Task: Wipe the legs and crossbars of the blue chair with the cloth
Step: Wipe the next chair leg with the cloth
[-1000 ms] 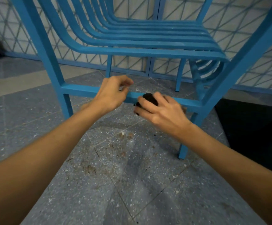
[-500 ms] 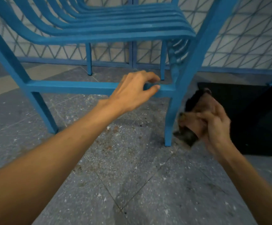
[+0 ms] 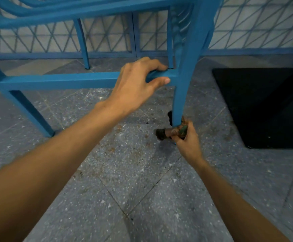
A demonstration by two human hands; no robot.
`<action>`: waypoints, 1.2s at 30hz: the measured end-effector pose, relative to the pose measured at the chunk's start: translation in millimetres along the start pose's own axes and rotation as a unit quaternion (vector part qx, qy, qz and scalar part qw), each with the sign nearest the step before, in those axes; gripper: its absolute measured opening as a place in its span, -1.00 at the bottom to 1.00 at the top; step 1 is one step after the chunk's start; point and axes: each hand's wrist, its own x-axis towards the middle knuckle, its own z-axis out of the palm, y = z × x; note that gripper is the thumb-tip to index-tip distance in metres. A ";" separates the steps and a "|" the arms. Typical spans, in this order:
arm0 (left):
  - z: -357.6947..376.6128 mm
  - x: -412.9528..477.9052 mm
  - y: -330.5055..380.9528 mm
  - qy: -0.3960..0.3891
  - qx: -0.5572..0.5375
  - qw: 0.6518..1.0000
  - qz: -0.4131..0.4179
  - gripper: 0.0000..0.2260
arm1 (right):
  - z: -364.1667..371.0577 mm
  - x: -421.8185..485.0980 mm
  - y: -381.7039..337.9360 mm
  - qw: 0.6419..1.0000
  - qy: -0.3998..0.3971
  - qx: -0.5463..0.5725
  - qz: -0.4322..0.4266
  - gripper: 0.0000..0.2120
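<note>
The blue chair fills the top of the view, with its near crossbar [image 3: 58, 81] running left to right and its near right leg [image 3: 183, 95] coming down to the floor. My left hand [image 3: 138, 82] grips the right end of that crossbar, fingers over the top and thumb underneath. My right hand [image 3: 187, 138] holds a dark brown cloth [image 3: 166, 133] wrapped round the foot of the near right leg. Part of the cloth sticks out to the left of the leg.
The near left leg [image 3: 32, 114] slants down at the left, and two far legs [image 3: 83, 42] stand behind. A black mat [image 3: 264, 105] lies on the grey speckled floor at the right. A blue lattice fence [image 3: 247, 32] runs along the back. Brown dirt marks the tiles near the leg.
My right hand has gone from beside the leg down to its foot, with the cloth now wrapped round it. My left hand has closed on the crossbar's right end.
</note>
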 end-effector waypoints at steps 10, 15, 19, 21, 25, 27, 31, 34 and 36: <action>-2.2 2.1 1.6 -0.006 -0.029 1.000 -0.011 -0.71 | -31.2 13.5 -44.7 0.994 -0.091 0.060 0.004 -0.48; 2.8 0.6 -1.2 -0.001 -0.029 1.000 -0.003 -0.72 | -53.4 24.0 -122.3 0.986 -0.061 0.108 -0.109 -0.38; 9.0 -3.6 -5.1 0.022 0.010 0.999 0.036 -0.68 | -31.9 13.2 -94.5 0.980 -0.045 0.181 -0.069 -0.43; 11.7 -3.3 -7.6 0.025 0.033 0.998 0.045 -0.67 | -22.7 11.7 -70.9 0.983 -0.048 0.178 -0.024 -0.46; 15.0 -5.0 -9.9 0.028 0.030 0.999 0.034 -0.69 | -14.8 7.5 -10.9 0.984 -0.090 0.126 0.093 -0.45; 14.4 -4.8 -10.6 0.020 0.021 0.999 0.025 -0.71 | -10.7 7.2 6.1 0.983 -0.091 0.112 0.111 -0.47; 10.5 -5.1 -10.7 0.008 0.011 1.000 0.025 -0.73 | -3.2 4.6 7.8 0.989 -0.055 0.089 0.100 -0.54; 1.5 -12.2 -17.6 0.007 0.002 1.000 0.030 -0.74 | 7.1 -3.9 4.8 0.994 -0.037 0.063 0.079 -0.53; -10.1 -20.4 -27.0 -0.002 0.007 0.999 0.035 -0.72 | 22.1 -15.6 -0.1 0.998 -0.019 0.026 0.056 -0.51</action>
